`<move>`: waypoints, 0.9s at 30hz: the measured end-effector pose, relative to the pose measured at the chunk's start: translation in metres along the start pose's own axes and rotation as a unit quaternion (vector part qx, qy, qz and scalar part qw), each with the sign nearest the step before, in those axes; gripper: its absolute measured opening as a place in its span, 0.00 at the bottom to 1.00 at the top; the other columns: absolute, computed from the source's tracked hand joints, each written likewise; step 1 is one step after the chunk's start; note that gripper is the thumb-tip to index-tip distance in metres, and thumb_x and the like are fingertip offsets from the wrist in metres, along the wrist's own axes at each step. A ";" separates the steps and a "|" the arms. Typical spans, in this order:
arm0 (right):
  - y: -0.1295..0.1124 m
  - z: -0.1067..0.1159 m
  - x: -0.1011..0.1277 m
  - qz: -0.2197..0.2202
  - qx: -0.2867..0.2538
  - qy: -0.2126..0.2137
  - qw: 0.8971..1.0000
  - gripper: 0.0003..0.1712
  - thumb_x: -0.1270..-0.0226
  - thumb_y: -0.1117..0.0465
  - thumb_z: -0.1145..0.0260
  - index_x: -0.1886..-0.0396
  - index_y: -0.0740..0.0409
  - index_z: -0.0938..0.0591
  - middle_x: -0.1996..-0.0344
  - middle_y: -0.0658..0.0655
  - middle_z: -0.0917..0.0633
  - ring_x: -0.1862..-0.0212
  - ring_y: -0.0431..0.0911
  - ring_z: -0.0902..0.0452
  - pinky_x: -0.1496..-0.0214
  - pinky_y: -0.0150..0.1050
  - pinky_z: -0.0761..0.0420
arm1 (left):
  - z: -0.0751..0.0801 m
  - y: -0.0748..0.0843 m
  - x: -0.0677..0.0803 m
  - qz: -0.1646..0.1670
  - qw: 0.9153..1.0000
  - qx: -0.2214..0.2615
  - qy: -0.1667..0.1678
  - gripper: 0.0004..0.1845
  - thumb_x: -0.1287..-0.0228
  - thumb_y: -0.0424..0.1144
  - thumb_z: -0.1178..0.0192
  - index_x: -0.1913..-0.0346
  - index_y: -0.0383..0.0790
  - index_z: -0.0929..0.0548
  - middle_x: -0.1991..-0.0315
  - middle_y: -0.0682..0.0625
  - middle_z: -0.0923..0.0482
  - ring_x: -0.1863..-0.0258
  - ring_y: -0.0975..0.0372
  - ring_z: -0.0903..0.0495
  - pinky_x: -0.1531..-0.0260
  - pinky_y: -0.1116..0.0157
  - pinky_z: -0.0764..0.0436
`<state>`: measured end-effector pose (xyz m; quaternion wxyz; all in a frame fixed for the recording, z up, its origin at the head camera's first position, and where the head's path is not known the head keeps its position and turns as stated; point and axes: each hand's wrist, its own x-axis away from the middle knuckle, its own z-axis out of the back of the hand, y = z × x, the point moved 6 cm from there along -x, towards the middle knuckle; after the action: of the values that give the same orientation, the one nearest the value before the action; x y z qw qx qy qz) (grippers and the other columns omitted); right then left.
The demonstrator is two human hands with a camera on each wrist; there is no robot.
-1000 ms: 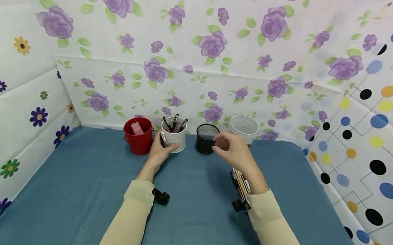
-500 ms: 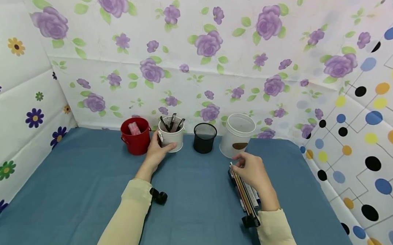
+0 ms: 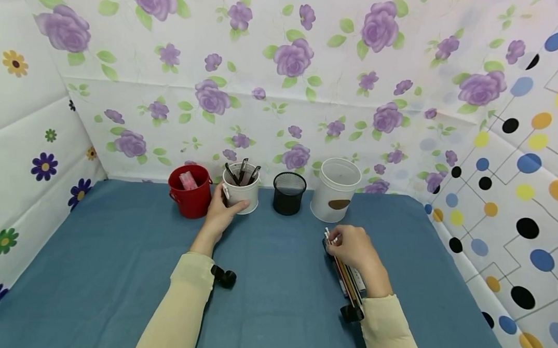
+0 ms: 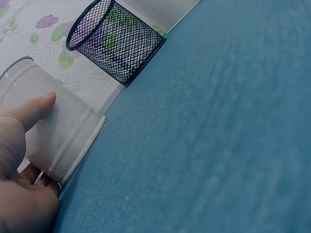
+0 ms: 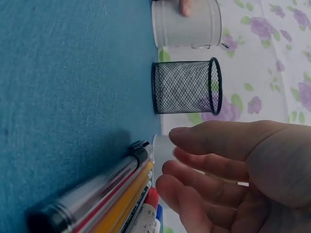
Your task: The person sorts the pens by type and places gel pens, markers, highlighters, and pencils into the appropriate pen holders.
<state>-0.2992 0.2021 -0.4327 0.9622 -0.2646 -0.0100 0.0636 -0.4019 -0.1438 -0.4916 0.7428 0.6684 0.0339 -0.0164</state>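
Note:
My left hand (image 3: 218, 213) grips a small white pail (image 3: 245, 198), its thumb across the front and its fingers behind. Three slim black pen-like things (image 3: 242, 173) stand in this pail. My right hand (image 3: 354, 245) is over a row of writing tools on the cloth, fingers bent and thumb near the far ends. In the right wrist view, nothing shows between its thumb and fingers. Beside them lie a clear-barrelled pen with a black clip (image 5: 141, 153), yellow pencils (image 5: 124, 201), a red-capped marker (image 5: 148, 208) and a blue-capped one (image 5: 159, 216).
A red pail (image 3: 191, 198) holding a pink-wrapped item stands left of the white pail. To the right are a black mesh pen cup (image 3: 288, 198) and a larger white bucket (image 3: 326, 202) with a brown patch. Patterned cloth walls (image 3: 265, 64) rise behind the blue cloth (image 3: 273, 298).
My right hand has come from above the mesh cup down and right to the writing tools, then slightly farther over their far ends. My left hand stays on the white pail.

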 end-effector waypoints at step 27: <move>-0.009 -0.015 0.002 0.000 0.064 -0.022 0.998 0.05 0.41 0.67 0.22 0.71 0.55 0.12 0.70 0.53 0.14 0.71 0.48 0.22 0.64 0.49 0.17 | 0.000 -0.002 -0.002 0.005 1.000 0.001 0.003 0.51 0.31 0.42 0.26 0.14 0.48 0.49 0.16 0.46 0.45 0.17 0.54 0.46 0.17 0.51 0.44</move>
<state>-0.2954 0.1875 -0.4411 0.9767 -0.2011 -0.0270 0.0694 -0.4044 -0.1445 -0.4930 0.7421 0.6694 0.0330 -0.0107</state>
